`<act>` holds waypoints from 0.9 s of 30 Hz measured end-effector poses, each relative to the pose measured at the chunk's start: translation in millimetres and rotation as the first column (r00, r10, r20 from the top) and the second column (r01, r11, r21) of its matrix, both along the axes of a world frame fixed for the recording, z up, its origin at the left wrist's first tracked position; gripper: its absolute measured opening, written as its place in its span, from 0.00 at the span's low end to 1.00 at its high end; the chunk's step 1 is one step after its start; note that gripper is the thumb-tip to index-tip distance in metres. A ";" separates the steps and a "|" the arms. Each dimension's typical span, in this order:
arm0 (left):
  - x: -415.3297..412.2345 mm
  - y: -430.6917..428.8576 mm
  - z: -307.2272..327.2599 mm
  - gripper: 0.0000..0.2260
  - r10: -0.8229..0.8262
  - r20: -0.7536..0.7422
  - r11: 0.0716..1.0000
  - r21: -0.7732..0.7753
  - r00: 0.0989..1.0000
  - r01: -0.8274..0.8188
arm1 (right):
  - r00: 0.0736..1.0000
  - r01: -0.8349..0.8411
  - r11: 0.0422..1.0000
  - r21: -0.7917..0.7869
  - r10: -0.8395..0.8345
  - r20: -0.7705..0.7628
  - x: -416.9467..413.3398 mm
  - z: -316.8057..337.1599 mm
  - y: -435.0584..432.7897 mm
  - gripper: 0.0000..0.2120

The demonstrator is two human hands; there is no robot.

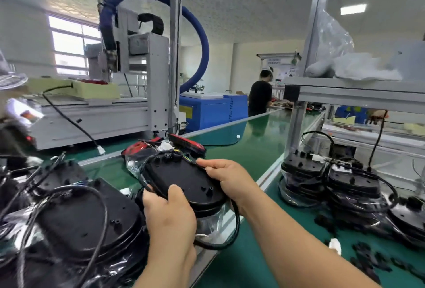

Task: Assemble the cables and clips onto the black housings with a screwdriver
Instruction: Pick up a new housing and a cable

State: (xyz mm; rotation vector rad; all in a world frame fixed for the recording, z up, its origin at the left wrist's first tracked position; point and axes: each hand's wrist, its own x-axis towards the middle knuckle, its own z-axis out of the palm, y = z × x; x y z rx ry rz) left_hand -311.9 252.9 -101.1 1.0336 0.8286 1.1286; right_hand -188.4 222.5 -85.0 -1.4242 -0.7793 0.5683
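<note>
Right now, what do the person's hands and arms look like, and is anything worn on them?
Nothing is worn. The left hand and the right hand have no gloves, rings or watch. The left forearm and the right forearm are bare, with no sleeve in view.

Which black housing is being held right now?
The middle housing, gripped by the left hand and right hand; the left stack and right stack are not held.

A grey metal gantry machine (pixel 149 69), looped by a blue corrugated hose (pixel 205 44), flanks the green tabletop (pixel 257 149); a black-shirted worker (pixel 259 96) stands beyond
</note>
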 end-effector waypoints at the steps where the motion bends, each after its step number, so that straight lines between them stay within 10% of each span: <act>1: 2.1 6.3 -1.8 0.06 0.029 -0.019 1.000 0.006 0.999 -0.029 | 1.000 -0.013 1.000 -0.017 0.014 0.018 2.0 -1.0 8.5 0.16; 21: 40.3 48.6 -33.3 0.36 0.183 -0.235 0.979 0.129 0.954 -0.156 | 0.942 -0.230 0.953 -0.198 0.269 0.201 43.5 -25.7 98.5 0.16; 27: 37.2 18.2 -28.4 0.34 0.440 -0.153 0.712 0.660 0.885 -0.240 | 0.894 -0.247 0.920 -0.304 0.337 0.294 43.1 -18.7 102.2 0.14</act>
